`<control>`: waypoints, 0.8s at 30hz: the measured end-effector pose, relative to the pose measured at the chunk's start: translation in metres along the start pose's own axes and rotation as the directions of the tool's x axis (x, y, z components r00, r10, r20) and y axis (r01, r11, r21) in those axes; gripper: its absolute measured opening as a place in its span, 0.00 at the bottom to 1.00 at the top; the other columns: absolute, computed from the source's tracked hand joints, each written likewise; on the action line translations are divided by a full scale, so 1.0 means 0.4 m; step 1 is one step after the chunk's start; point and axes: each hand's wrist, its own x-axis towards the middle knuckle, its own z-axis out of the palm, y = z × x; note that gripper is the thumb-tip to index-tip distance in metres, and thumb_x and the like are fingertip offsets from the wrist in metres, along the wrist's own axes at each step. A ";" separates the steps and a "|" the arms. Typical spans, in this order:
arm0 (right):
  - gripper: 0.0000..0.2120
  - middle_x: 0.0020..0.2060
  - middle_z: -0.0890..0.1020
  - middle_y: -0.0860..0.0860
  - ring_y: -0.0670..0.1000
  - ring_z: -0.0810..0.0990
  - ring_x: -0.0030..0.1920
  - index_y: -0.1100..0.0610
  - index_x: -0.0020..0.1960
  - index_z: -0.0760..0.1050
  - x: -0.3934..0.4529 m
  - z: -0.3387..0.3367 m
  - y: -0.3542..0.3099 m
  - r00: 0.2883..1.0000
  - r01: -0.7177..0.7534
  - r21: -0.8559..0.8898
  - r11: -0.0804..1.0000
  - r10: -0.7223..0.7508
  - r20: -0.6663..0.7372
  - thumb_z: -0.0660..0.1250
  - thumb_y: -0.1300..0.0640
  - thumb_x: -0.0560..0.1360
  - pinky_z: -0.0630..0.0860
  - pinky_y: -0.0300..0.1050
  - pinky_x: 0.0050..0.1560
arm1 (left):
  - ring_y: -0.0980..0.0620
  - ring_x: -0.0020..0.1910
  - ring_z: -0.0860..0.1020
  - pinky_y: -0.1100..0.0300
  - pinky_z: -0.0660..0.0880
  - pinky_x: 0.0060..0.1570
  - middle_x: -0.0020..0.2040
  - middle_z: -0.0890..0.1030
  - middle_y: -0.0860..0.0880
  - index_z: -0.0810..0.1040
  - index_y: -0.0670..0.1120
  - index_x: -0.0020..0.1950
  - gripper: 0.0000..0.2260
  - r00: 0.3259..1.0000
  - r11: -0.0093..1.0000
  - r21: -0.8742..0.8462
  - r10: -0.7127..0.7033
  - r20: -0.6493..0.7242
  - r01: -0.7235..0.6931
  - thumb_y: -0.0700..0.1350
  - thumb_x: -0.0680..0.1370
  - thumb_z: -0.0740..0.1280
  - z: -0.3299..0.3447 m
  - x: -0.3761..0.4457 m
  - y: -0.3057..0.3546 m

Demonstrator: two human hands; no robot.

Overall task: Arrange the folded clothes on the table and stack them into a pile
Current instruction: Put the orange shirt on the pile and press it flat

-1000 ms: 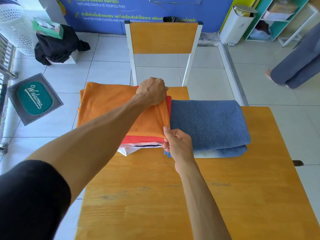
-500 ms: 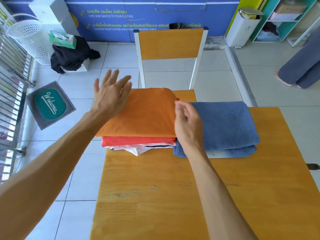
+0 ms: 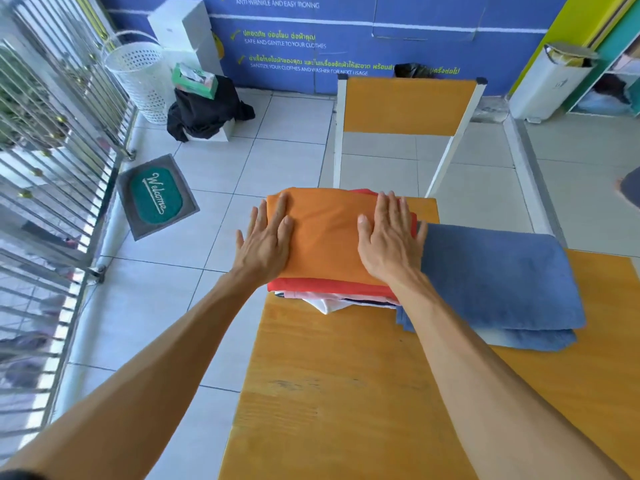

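Clothes pile (image 3: 325, 271) at the table's (image 3: 346, 393) far left corner: both hands, left (image 3: 265, 242) and right (image 3: 389, 242), spread flat (pressing it tidy, I'd say) beside the blue towel (image 3: 498, 275)

Sunlit white tile floor (image 3: 284, 161), blue wall (image 3: 398, 15), wooden chair (image 3: 408, 105), welcome mat (image 3: 157, 196), metal gate (image 3: 48, 161) at left.

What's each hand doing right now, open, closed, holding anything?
Left hand: open, flat, palm down on the orange garment at its left edge, gripping nothing.
Right hand: open, flat on the same garment's right side, gripping nothing.
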 end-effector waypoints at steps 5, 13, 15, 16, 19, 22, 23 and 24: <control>0.32 0.83 0.45 0.54 0.56 0.39 0.82 0.59 0.83 0.44 0.023 -0.066 -0.044 0.997 -0.033 -0.145 0.989 0.043 0.063 0.47 0.47 0.84 0.41 0.67 0.78 | 0.45 0.80 0.44 0.32 0.43 0.73 0.81 0.47 0.44 0.51 0.55 0.80 0.24 0.992 0.990 -0.075 -0.123 0.005 0.123 0.56 0.84 0.45 -0.028 0.015 0.050; 0.29 0.84 0.47 0.50 0.52 0.41 0.83 0.51 0.84 0.42 0.033 0.009 -0.071 0.996 0.091 -0.083 0.992 -0.091 -0.001 0.40 0.44 0.85 0.38 0.63 0.79 | 0.49 0.80 0.41 0.40 0.39 0.76 0.82 0.46 0.47 0.49 0.44 0.81 0.26 0.969 0.922 0.344 0.227 -0.099 -0.181 0.53 0.84 0.43 0.048 0.025 0.162; 0.29 0.83 0.46 0.51 0.53 0.39 0.83 0.52 0.84 0.40 0.037 0.020 -0.073 0.998 0.063 -0.098 0.993 -0.066 -0.020 0.40 0.44 0.85 0.36 0.65 0.78 | 0.49 0.80 0.40 0.40 0.39 0.76 0.82 0.45 0.48 0.46 0.44 0.81 0.27 0.973 0.922 0.347 0.213 -0.084 -0.172 0.53 0.84 0.42 0.063 0.033 0.147; 0.30 0.83 0.46 0.51 0.53 0.39 0.82 0.52 0.84 0.40 0.036 0.020 -0.077 0.998 0.054 -0.104 0.993 -0.057 -0.018 0.40 0.45 0.85 0.35 0.66 0.78 | 0.49 0.80 0.39 0.40 0.39 0.76 0.82 0.44 0.48 0.45 0.44 0.81 0.27 0.975 0.924 0.344 0.207 -0.076 -0.169 0.53 0.84 0.41 0.066 0.032 0.144; 0.30 0.83 0.45 0.50 0.53 0.38 0.82 0.51 0.84 0.40 0.029 0.039 -0.081 0.998 0.033 -0.085 0.996 -0.036 -0.042 0.40 0.44 0.85 0.35 0.68 0.77 | 0.50 0.80 0.40 0.39 0.40 0.76 0.82 0.45 0.49 0.45 0.45 0.81 0.27 0.975 0.923 0.350 0.204 -0.086 -0.162 0.54 0.84 0.41 0.078 0.023 0.139; 0.30 0.83 0.46 0.49 0.53 0.40 0.83 0.49 0.84 0.41 0.029 0.052 -0.071 0.998 0.033 -0.066 0.997 -0.036 -0.051 0.41 0.43 0.84 0.37 0.67 0.78 | 0.51 0.80 0.41 0.37 0.41 0.75 0.82 0.47 0.50 0.47 0.47 0.81 0.27 0.980 0.933 0.333 0.177 -0.093 -0.137 0.54 0.83 0.41 0.090 0.025 0.140; 0.29 0.83 0.46 0.49 0.53 0.40 0.83 0.48 0.84 0.42 0.033 0.049 -0.070 0.999 0.032 -0.060 0.998 -0.034 -0.035 0.41 0.43 0.84 0.37 0.67 0.78 | 0.51 0.80 0.42 0.37 0.42 0.75 0.82 0.48 0.50 0.47 0.47 0.81 0.27 0.982 0.934 0.331 0.171 -0.084 -0.135 0.54 0.83 0.41 0.089 0.027 0.143; 0.29 0.83 0.47 0.49 0.52 0.41 0.83 0.48 0.84 0.42 0.035 0.047 -0.070 0.999 0.031 -0.056 0.998 -0.032 -0.025 0.41 0.43 0.84 0.37 0.67 0.78 | 0.50 0.80 0.42 0.36 0.42 0.75 0.82 0.48 0.49 0.48 0.47 0.81 0.27 0.983 0.935 0.330 0.167 -0.078 -0.132 0.55 0.83 0.41 0.088 0.028 0.145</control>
